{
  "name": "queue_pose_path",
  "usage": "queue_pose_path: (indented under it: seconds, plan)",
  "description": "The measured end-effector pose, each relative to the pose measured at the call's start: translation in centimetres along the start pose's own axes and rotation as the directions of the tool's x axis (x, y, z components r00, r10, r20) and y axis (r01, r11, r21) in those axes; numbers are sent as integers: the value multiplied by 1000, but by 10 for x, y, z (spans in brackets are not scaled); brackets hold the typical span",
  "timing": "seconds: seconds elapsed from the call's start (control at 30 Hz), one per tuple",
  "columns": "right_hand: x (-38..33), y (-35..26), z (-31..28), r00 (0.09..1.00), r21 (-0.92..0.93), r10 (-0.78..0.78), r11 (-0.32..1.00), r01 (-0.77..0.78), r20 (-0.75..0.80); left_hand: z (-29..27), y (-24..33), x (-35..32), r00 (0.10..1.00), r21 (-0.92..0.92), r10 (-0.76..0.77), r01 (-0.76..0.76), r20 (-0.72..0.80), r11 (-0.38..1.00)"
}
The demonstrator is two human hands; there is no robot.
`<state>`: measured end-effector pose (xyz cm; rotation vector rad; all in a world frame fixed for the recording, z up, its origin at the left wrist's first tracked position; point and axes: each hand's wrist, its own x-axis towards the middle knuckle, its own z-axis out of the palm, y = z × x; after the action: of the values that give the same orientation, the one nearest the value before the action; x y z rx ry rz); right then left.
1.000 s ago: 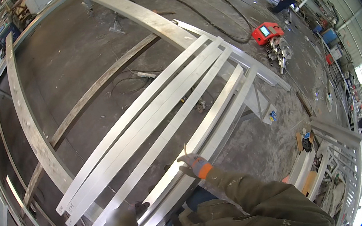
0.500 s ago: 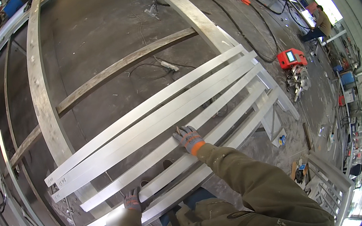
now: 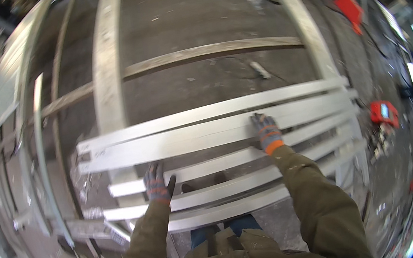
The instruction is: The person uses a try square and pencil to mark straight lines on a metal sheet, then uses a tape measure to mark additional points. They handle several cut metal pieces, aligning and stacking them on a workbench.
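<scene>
Several long silver metal bars lie side by side, left to right, across two thick metal beams. My right hand, in a grey glove with an orange cuff, rests its outstretched fingers on a wide pair of adjoining bars, right of their middle. Its thumb cannot be made out. My left hand, gloved alike, is over a nearer bar, fingers stretched forward and thumb spread to the right. Blur hides whether it touches that bar. Small handwritten marks show at the far bars' left ends.
The left beam and right beam run away from me, joined by a crosspiece. A cable with a white connector lies between them. A red machine with a screen stands on the right, near metal offcuts.
The view has swung round, so the bars now lie nearly level. My right hand has moved from a nearer bar to the wide pair. The left hand has moved forward, its thumb now spread.
</scene>
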<state>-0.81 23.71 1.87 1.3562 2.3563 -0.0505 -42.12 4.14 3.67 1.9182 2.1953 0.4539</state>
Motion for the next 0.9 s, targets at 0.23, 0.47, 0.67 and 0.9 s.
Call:
queue_pose_path:
  seconds: [0.23, 0.47, 0.67, 0.9]
  plan:
    - [39, -17, -12, 989, -18, -116, 993, 118, 88, 3, -24, 73, 905, 420, -189, 14, 380, 908]
    - [48, 2, 22, 987, -95, -134, 988, 126, -89, 19, -25, 79, 942, 262, -196, 124, 273, 957]
    - [110, 23, 29, 961, 213, 85, 977, -28, -264, 53, -21, 121, 947, 175, -292, 267, 136, 948]
    - [161, 21, 5, 964, 39, -5, 999, 16, -265, 61, 50, 135, 939, 54, -333, 338, -86, 940]
